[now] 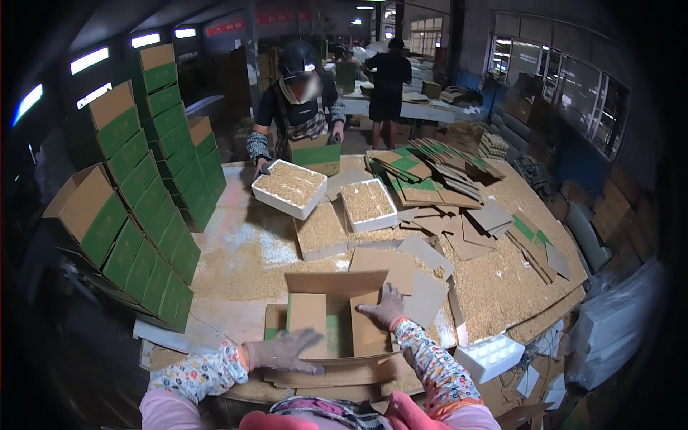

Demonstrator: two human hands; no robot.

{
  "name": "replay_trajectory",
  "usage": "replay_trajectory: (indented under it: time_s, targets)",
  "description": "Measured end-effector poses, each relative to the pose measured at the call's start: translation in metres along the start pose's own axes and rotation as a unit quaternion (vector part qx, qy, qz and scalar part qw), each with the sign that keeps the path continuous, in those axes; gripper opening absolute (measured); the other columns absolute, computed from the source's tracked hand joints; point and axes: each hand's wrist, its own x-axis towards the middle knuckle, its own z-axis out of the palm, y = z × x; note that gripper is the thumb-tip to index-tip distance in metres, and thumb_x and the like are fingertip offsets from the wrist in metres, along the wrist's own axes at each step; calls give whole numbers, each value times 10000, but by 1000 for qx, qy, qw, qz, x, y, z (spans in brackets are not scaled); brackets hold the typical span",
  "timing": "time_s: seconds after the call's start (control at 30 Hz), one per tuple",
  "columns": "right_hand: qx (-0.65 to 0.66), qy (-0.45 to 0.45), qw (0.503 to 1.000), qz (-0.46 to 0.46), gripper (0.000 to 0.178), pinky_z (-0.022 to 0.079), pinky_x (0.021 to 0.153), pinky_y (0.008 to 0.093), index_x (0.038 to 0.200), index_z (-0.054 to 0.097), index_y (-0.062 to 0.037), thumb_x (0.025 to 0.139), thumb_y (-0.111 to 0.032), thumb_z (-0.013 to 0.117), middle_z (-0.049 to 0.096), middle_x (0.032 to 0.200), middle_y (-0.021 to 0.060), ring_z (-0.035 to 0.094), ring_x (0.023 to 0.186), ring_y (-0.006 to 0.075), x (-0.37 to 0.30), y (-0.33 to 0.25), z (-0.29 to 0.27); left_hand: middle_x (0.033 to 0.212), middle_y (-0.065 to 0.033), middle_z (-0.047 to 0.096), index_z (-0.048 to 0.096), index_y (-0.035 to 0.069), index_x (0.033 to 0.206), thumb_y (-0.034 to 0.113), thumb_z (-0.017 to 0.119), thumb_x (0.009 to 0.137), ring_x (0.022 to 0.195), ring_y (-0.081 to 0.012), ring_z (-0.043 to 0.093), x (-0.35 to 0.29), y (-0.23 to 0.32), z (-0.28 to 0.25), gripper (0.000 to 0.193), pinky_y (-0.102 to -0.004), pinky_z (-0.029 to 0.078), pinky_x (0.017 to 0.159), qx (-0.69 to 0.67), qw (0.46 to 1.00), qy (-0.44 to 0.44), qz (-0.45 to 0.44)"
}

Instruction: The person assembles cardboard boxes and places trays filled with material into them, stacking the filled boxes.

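Observation:
An open cardboard box (307, 321), brown with green showing inside, stands in front of me at the table's near edge. My left hand (285, 350), in a grey glove, is at its near left corner with fingers spread, slightly blurred. At the right side, my gloved right hand (385, 307) lies against the brown flap (371, 331), thumb and fingers apart. Flattened cardboard (331, 374) lies under the box on the near side. Across the table, a co-worker's hand (263, 169) holds a tilted white foam tray (314, 206) filled with tan grains.
Stacked green boxes (147, 276) rise along the left. A second filled foam tray (373, 223) sits mid-table beside loose cardboard sheets (423, 287). Flattened green-and-brown boxes (423, 190) pile up at the far right. A white foam piece (490, 358) lies at the near right edge.

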Motion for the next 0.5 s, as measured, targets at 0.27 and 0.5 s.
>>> replay_trajectory:
  time_s: [0.27, 0.5]
  targets:
    - [13, -72, 933, -353, 779, 401, 951, 380, 1241, 470, 64, 801, -573, 564, 526, 1196, 236, 516, 1091, 335, 2, -39, -87, 1372, -314, 275, 165, -52, 1390, 465, 762, 664, 1235, -416, 356, 2, -27, 64, 1073, -420, 334, 1020, -158, 898, 288, -292]
    - [-128, 168, 963, -167, 702, 328, 1005, 472, 1292, 403, -4, 841, -525, 535, 465, 1263, 215, 438, 1167, 384, -79, 115, 119, 1106, -188, 602, 509, -67, 1209, 567, 412, 905, 1077, -255, 545, -12, -47, 41, 710, -329, 404, 928, -407, 867, 3, -288]
